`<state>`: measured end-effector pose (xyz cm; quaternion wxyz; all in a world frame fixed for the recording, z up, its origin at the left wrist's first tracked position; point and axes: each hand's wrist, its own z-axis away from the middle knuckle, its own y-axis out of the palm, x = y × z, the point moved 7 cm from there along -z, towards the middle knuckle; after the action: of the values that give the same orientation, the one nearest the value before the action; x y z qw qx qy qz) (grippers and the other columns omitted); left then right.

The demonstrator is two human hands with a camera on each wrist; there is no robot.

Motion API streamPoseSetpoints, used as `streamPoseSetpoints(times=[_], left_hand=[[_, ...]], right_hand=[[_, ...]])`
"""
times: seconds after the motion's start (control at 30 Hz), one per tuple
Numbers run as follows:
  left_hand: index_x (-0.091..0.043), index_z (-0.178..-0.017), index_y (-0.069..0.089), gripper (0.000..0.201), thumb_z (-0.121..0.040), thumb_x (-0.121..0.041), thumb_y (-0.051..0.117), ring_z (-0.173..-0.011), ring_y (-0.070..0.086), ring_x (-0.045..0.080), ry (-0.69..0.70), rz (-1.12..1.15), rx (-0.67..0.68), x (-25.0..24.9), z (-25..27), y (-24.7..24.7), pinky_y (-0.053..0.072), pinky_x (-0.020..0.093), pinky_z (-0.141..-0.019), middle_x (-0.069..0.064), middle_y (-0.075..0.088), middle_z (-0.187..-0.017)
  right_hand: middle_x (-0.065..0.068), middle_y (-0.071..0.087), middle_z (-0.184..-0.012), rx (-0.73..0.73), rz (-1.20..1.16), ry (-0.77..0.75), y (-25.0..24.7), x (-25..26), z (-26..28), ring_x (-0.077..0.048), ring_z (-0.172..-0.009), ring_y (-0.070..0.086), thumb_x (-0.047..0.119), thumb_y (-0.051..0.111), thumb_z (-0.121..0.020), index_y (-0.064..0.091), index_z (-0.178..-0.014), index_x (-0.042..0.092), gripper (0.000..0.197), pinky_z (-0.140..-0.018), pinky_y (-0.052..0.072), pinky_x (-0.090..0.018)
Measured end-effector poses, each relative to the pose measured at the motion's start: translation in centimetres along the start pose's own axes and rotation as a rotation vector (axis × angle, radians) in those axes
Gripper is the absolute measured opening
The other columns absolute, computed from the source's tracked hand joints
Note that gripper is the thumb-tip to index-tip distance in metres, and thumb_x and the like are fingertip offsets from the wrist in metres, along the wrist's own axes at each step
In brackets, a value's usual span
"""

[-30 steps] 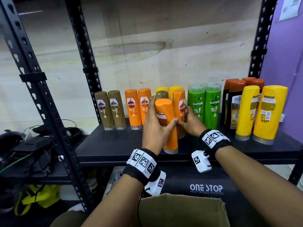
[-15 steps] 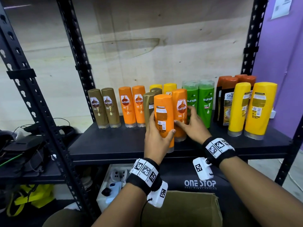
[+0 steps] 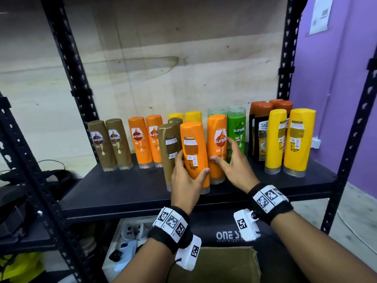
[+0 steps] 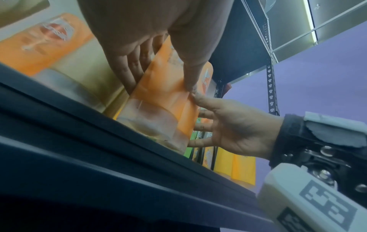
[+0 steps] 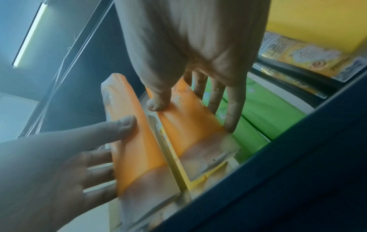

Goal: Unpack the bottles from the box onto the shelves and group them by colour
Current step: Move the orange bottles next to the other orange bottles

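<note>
Two orange bottles stand side by side near the front of the black shelf. My left hand grips the left orange bottle, thumb on its right edge and fingers behind; its back label faces me and it leans slightly left. My right hand holds the right orange bottle, thumb on its front and fingers between it and a green bottle. The wrist views show the same grips: left hand, right hand. The cardboard box sits below; what it holds is hidden.
Along the shelf stand a gold pair, an orange pair, a gold bottle against the left-hand bottle, small yellow ones behind, dark brown bottles and tall yellow bottles. Black uprights frame the shelf.
The left hand has set its tilted orange bottle nearly upright beside the other orange one. The right hand's thumb has come round onto the front of the right orange bottle.
</note>
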<state>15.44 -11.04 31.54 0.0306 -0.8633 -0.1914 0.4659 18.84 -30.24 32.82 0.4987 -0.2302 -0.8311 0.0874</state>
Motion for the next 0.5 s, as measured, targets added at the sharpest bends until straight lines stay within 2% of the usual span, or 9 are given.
streamPoseSetpoints(times=[0.2, 0.27, 0.37, 0.43, 0.5], left_hand=[[-0.026, -0.152, 0.030, 0.090, -0.081, -0.036, 0.085, -0.125, 0.058, 0.015, -0.041, 0.040, 0.062, -0.3, -1.3, 3.8, 0.052, 0.045, -0.105, -0.002, 0.057, -0.141], [-0.026, -0.152, 0.030, 0.090, -0.081, -0.036, 0.084, -0.125, 0.058, 0.015, -0.049, 0.045, 0.085, -0.4, -1.4, 5.0, 0.051, 0.044, -0.105, -0.001, 0.056, -0.141], [-0.030, -0.151, 0.029, 0.088, -0.082, -0.036, 0.083, -0.120, 0.056, 0.008, -0.040, 0.041, 0.100, -0.6, -1.6, 6.4, 0.051, 0.033, -0.101, -0.005, 0.055, -0.141], [-0.031, -0.151, 0.028, 0.088, -0.082, -0.034, 0.083, -0.119, 0.056, 0.008, -0.037, 0.046, 0.115, -0.7, -1.7, 7.2, 0.051, 0.034, -0.100, -0.005, 0.055, -0.141], [-0.028, -0.151, 0.027, 0.088, -0.083, -0.033, 0.082, -0.124, 0.056, 0.014, -0.039, 0.036, 0.128, -0.8, -1.9, 7.9, 0.051, 0.039, -0.103, -0.002, 0.054, -0.144]], right_hand=[[-0.001, 0.042, -0.155, -0.085, 0.084, -0.029, -3.5, -1.2, 0.2, -0.017, -0.137, 0.046, 0.052, 0.070, -0.089, 0.022, -0.154, 0.027, 0.084, -0.110, 0.045, -0.042], [0.000, 0.042, -0.154, -0.097, 0.096, -0.024, -4.3, -1.7, 0.5, -0.017, -0.137, 0.046, 0.050, 0.070, -0.090, 0.024, -0.154, 0.026, 0.083, -0.111, 0.045, -0.045], [0.000, 0.043, -0.154, -0.118, 0.101, -0.006, -5.4, -2.5, 0.8, -0.018, -0.137, 0.046, 0.046, 0.071, -0.090, 0.026, -0.154, 0.023, 0.081, -0.109, 0.047, -0.048], [-0.001, 0.044, -0.153, -0.134, 0.101, 0.008, -6.1, -2.9, 0.9, -0.018, -0.136, 0.047, 0.045, 0.071, -0.090, 0.027, -0.154, 0.023, 0.081, -0.109, 0.047, -0.047], [-0.002, 0.045, -0.153, -0.147, 0.106, 0.021, -6.5, -3.2, 0.8, -0.019, -0.136, 0.048, 0.044, 0.072, -0.090, 0.027, -0.155, 0.023, 0.081, -0.109, 0.047, -0.045]])
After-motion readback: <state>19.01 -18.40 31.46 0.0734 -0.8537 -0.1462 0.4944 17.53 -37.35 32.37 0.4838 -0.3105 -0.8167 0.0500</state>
